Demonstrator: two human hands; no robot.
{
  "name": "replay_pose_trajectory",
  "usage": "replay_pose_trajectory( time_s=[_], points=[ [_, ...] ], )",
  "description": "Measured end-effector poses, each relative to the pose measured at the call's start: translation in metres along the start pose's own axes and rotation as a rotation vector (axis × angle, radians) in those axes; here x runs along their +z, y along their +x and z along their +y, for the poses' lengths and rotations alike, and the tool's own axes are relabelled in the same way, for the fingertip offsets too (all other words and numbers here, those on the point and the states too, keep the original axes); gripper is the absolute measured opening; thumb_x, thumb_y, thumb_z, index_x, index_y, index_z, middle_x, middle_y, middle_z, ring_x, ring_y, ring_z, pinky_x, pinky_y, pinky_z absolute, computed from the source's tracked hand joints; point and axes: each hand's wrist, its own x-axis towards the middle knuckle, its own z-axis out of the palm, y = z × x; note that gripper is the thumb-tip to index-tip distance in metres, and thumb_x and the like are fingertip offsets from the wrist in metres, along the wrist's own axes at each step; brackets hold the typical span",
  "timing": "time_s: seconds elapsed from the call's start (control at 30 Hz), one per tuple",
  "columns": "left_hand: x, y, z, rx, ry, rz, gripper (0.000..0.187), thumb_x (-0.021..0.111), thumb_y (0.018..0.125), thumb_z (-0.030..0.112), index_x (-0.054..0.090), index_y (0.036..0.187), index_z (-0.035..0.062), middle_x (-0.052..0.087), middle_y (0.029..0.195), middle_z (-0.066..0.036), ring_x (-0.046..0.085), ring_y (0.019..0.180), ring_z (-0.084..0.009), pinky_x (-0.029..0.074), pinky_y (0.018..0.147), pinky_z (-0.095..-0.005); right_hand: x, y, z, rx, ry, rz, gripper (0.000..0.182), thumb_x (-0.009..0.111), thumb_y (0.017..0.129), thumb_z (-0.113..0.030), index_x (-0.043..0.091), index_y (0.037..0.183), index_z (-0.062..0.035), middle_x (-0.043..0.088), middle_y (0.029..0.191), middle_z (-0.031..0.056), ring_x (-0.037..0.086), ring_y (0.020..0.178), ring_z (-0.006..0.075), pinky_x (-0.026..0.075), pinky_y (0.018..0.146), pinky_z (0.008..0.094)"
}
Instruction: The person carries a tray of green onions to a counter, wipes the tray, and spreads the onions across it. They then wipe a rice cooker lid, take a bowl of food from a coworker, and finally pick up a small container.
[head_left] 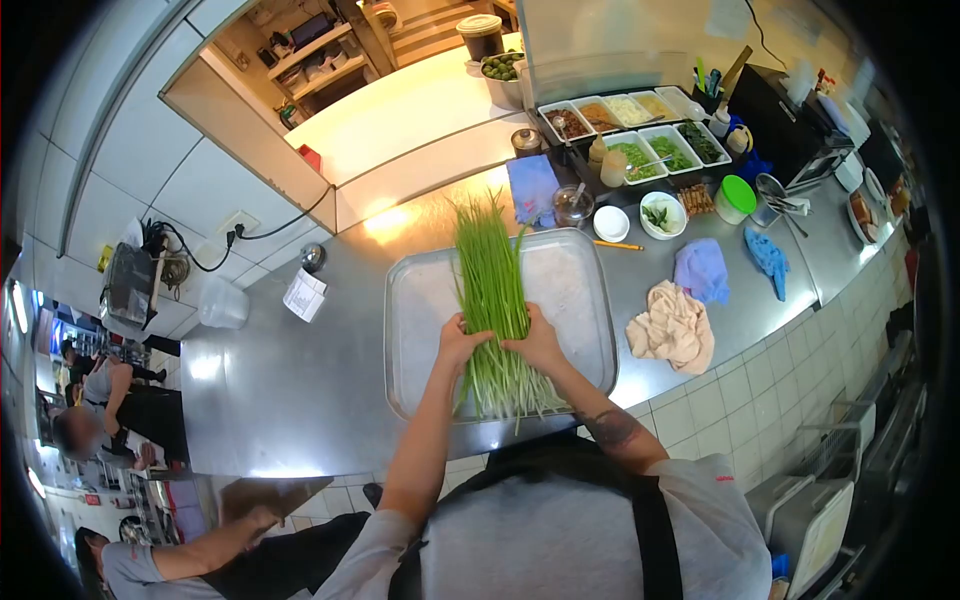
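Observation:
A large bundle of long green stalks (490, 270) with pale root ends lies lengthwise in a metal tray (395, 350) on the steel counter. The green tips reach over the tray's far edge, and the pale ends are near me. My left hand (462, 343) is wrapped round the left side of the bundle. From the right side, my right hand (535, 342) grips it at about the same height. Both thumbs rest on top of the stalks, pointing toward each other.
Cloths (672, 328) and a blue glove-like cloth (767, 262) lie right of the tray. Behind are a white bowl (663, 215), a green-lidded tub (737, 198) and food containers (632, 160). A paper slip (305, 295) lies left. Two people (180, 560) (100, 410) stand at the left.

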Motion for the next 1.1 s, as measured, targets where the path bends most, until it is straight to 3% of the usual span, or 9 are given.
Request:
replay_pose_trajectory(
  time_s=[0.17, 0.37, 0.47, 0.57, 0.67, 0.8, 0.9, 0.97, 1.1],
  points=[
    [-0.056, -0.026, 0.054, -0.105, -0.175, -0.219, 0.038, 0.054, 0.088, -0.006, 0.051, 0.126, -0.0013, 0.065, 0.107, -0.01, 0.065, 0.09, -0.0208, 0.056, 0.077, -0.0337, -0.031, 0.006, 0.02, -0.009, 0.193, -0.011, 0.067, 0.074, 0.072, -0.006, 0.045, 0.131, 0.0022, 0.064, 0.112, 0.0219, 0.062, 0.107, 0.0315, 0.048, 0.092, 0.0374],
    [-0.103, 0.009, 0.031, -0.075, 0.212, 0.093, 0.049, 0.055, 0.089, 0.0, 0.043, 0.136, -0.0041, 0.059, 0.121, -0.017, 0.058, 0.109, -0.026, 0.048, 0.095, -0.036, -0.092, 0.001, 0.001, -0.003, -0.176, 0.072, 0.066, 0.063, 0.078, 0.0, 0.039, 0.139, 0.0017, 0.061, 0.119, 0.0258, 0.057, 0.114, 0.0391, 0.045, 0.096, 0.0393],
    [-0.112, 0.028, -0.018, 0.218, 0.54, 0.238, 0.054, 0.06, 0.086, 0.009, 0.044, 0.137, 0.0008, 0.055, 0.125, -0.022, 0.053, 0.114, -0.0359, 0.04, 0.102, -0.0438, -0.098, -0.001, -0.004, -0.06, -0.298, 0.166, 0.064, 0.061, 0.078, 0.003, 0.04, 0.139, 0.0007, 0.054, 0.128, 0.0272, 0.052, 0.119, 0.042, 0.045, 0.098, 0.0414],
    [-0.075, -0.008, -0.011, 0.427, 0.798, 0.618, 0.059, 0.068, 0.082, 0.019, 0.046, 0.135, 0.0042, 0.048, 0.134, -0.021, 0.042, 0.125, -0.0412, 0.031, 0.108, -0.0489, -0.093, -0.006, 0.007, -0.229, -0.416, 0.277, 0.064, 0.06, 0.078, 0.004, 0.041, 0.139, -0.0013, 0.05, 0.134, 0.0258, 0.05, 0.122, 0.0418, 0.044, 0.099, 0.0421],
    [-0.031, -0.048, 0.009, 0.698, 1.07, 0.568, 0.046, 0.072, 0.078, 0.024, 0.058, 0.117, 0.0059, 0.048, 0.131, -0.016, 0.04, 0.124, -0.04, 0.031, 0.103, -0.0521, -0.088, -0.015, 0.016, -0.251, -0.505, 0.294, 0.059, 0.061, 0.079, 0.002, 0.046, 0.135, -0.0038, 0.05, 0.135, 0.0225, 0.051, 0.121, 0.0396, 0.044, 0.098, 0.0408],
    [0.008, -0.095, 0.023, 0.525, 1.116, 0.397, 0.026, 0.076, 0.071, 0.029, 0.063, 0.077, 0.0075, 0.056, 0.105, -0.012, 0.05, 0.105, -0.0317, 0.037, 0.087, -0.0473, -0.096, -0.035, -0.006, -0.311, -0.581, 0.183, 0.039, 0.067, 0.08, -0.006, 0.059, 0.118, -0.0033, 0.059, 0.123, 0.018, 0.058, 0.109, 0.0373, 0.049, 0.087, 0.0394],
    [0.005, -0.097, -0.003, 0.25, 1.209, 0.354, 0.025, 0.076, 0.071, 0.03, 0.066, 0.073, 0.007, 0.063, 0.089, -0.01, 0.06, 0.089, -0.0303, 0.042, 0.08, -0.0468, -0.088, -0.07, -0.041, -0.109, -0.586, -0.15, 0.025, 0.071, 0.079, -0.027, 0.067, 0.086, -0.0032, 0.068, 0.083, 0.0155, 0.064, 0.075, 0.0389, 0.051, 0.067, 0.0448],
    [0.001, -0.096, -0.009, 0.246, 1.172, 0.342, 0.026, 0.076, 0.071, 0.03, 0.066, 0.07, 0.0058, 0.065, 0.076, -0.011, 0.063, 0.074, -0.0296, 0.046, 0.071, -0.0448, -0.076, -0.088, -0.043, -0.008, -0.706, -0.433, 0.035, 0.07, 0.078, -0.04, 0.069, 0.08, -0.0054, 0.067, 0.075, 0.016, 0.065, 0.069, 0.0384, 0.052, 0.064, 0.0464],
    [-0.002, -0.087, -0.012, 0.213, 0.869, 0.4, 0.029, 0.075, 0.072, 0.031, 0.067, 0.068, 0.0032, 0.066, 0.063, -0.013, 0.064, 0.057, -0.0291, 0.05, 0.057, -0.0407, -0.047, -0.105, -0.016, -0.039, -0.851, -0.324, 0.034, 0.071, 0.074, -0.041, 0.071, 0.07, -0.0078, 0.067, 0.068, 0.0141, 0.065, 0.062, 0.0334, 0.053, 0.062, 0.0442]
  ],
)
